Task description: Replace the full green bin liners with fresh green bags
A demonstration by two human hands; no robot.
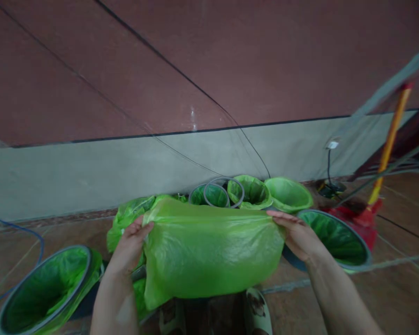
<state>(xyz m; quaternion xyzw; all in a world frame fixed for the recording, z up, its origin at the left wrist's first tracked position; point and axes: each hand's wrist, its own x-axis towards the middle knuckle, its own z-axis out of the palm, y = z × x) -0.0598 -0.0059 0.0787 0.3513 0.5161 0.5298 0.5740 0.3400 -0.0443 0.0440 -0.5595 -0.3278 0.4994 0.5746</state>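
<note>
A light green plastic bag [212, 253] is stretched wide between my two hands, its upper edge pulled nearly straight. My left hand [134, 235] pinches the bag's upper left corner. At the upper right corner, my right hand [293, 228] grips the plastic with thumb and fingers. The bag hangs in front of my slippers [257, 309] and hides much of the floor behind it. Behind my left hand lies more crumpled green plastic [117, 228]. Close by my right hand stands a bin with a grey rim [361, 237], lined in green.
Another lined bin [7, 309] stands at the lower left. Along the wall are a light green lined bin [289, 193], a second lined bin [249, 190] and loose grey rings [223, 178]. A red dustpan [370, 228] with a yellow handle [387, 149] stands right. A blue hose [40, 239] crosses the left floor.
</note>
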